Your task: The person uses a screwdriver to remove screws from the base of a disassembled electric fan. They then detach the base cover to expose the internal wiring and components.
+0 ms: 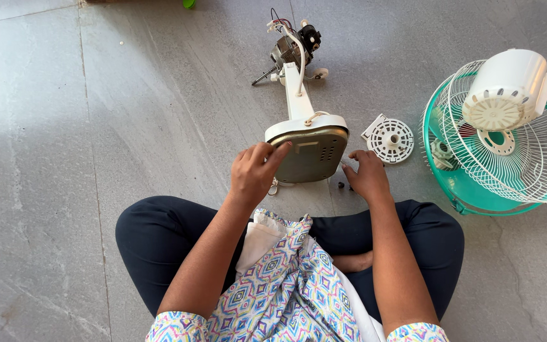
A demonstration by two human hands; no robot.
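Observation:
A white fan stand lies on the grey floor, its square base (pixel 311 149) tipped up with the metal underside facing me. My left hand (pixel 256 172) grips the base's left edge, fingers over the rim. The stem (pixel 299 95) runs away from me to the bare motor (pixel 291 47) with loose wires. My right hand (pixel 367 176) rests on the floor just right of the base, fingers bent down over small dark screws (pixel 344 185); whether it pinches one I cannot tell.
A round white vented cover (pixel 390 139) lies right of the base. Further right, white wire fan guards (pixel 527 152) and a green blade part are stacked, with a white motor housing (pixel 508 88) on top. My crossed legs fill the foreground.

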